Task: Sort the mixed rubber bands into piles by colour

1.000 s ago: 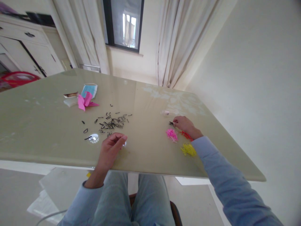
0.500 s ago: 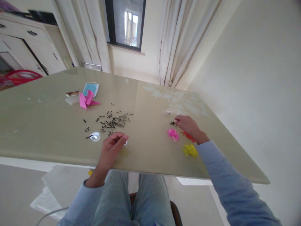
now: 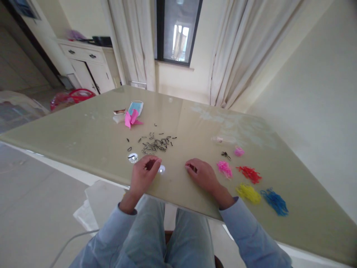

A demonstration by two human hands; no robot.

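My left hand (image 3: 144, 173) is by the table's near edge, thumb and fingers pinched together; whatever they hold, if anything, is hidden. Just beyond it lies a scattered pile of small black elastic bands (image 3: 157, 145). My right hand (image 3: 203, 174) faces it across a short gap, low over the table, fingers curled and thumb against them. What is in that pinch is too small to make out. Nearest to the right hand is a heap of pink bands (image 3: 224, 169), with a small black bunch (image 3: 225, 155) behind it.
Right of my right hand lie red bands (image 3: 249, 174), yellow bands (image 3: 248, 193), blue bands (image 3: 275, 202) and a smaller pink bunch (image 3: 239, 151). A clear plastic piece (image 3: 219, 139) is behind them. Far left are a blue face mask (image 3: 136, 108) and folded pink paper (image 3: 132, 119).
My right hand has moved left and nearer, away from the small black bunch toward my left hand. The view has turned left, and the blue and smaller pink bunches now show.
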